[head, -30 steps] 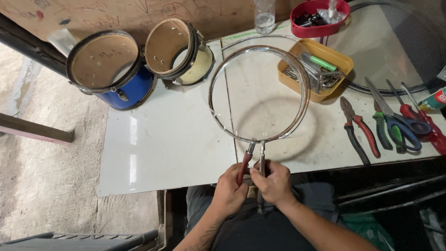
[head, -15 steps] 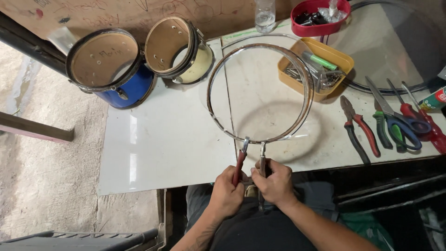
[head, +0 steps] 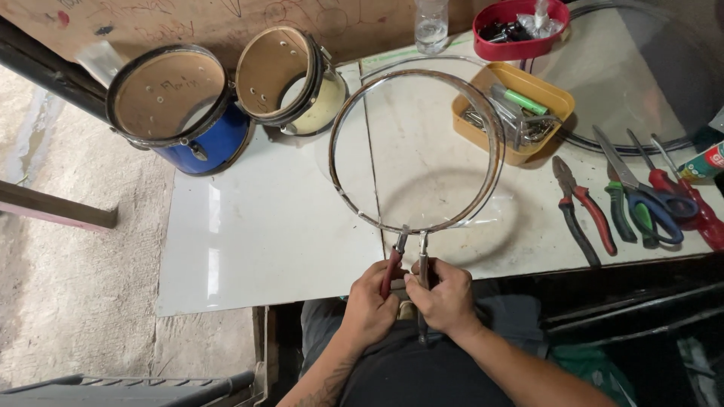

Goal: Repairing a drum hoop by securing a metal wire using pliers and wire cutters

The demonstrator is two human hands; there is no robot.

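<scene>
From the head view, both hands sit close together at the near edge of the white table [head: 264, 234]. The left hand [head: 371, 298] is closed around a red-handled pair of pliers [head: 391, 267], and the right hand [head: 446, 295] is closed around a second, darker-handled tool [head: 423, 264]; the two hands touch. Both tool tips bite the nearest point of a metal hoop [head: 494, 151], which stands tilted up from the grip and away over the table, its shadow on the surface beneath.

Beyond the hoop's far left rim lie a blue drum shell [head: 200, 143] and a cream drum shell [head: 317, 105], side by side. Right of the hoop, a yellow tray [head: 554, 94] holds small hardware, with a red tray [head: 520, 47] past it. Further right of the grip lie loose pliers [head: 584, 211] and scissors [head: 645, 196].
</scene>
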